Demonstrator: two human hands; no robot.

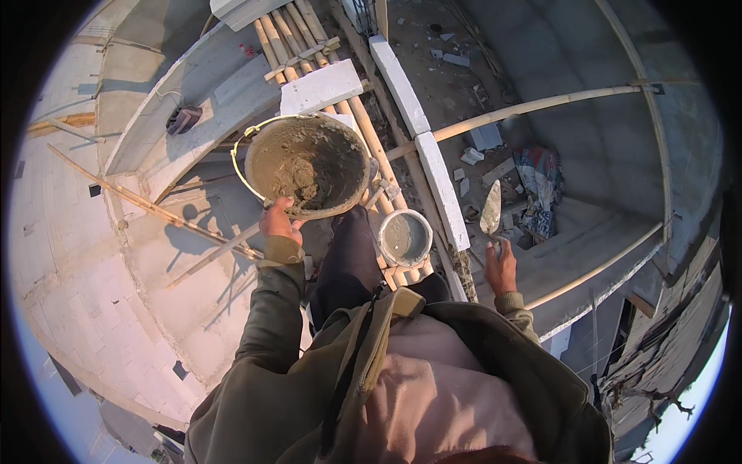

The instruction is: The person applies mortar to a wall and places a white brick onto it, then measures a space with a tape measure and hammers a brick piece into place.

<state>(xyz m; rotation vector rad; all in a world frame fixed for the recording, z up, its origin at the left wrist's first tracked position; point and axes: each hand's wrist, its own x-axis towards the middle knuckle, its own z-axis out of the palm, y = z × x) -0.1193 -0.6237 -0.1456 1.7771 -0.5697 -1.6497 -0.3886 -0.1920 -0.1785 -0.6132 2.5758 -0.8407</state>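
My left hand [281, 220] grips the near rim of a round bucket [358, 174], fingers closed over its edge. Grey-brown mortar [300, 176] lies inside, heaped on the bottom and smeared up the wall. The bucket tilts toward me, and its pale wire handle [236, 164] hangs over the left side. Off to the right, my right hand [501, 265] is closed around the handle of a pointed trowel [491, 209]. Mortar marks the trowel's blade, which points away from me. A smaller white pail [405, 239] with greyish contents stands between the two hands, on bamboo poles.
Bamboo poles [372, 143] form a narrow walkway under me, with a white block [321, 87] lying across it. White blocks [439, 185] line a wall top at the right. Beyond it the floor drops away, holding rubble and a crumpled sack [539, 182]. A bamboo pole [541, 104] spans that gap.
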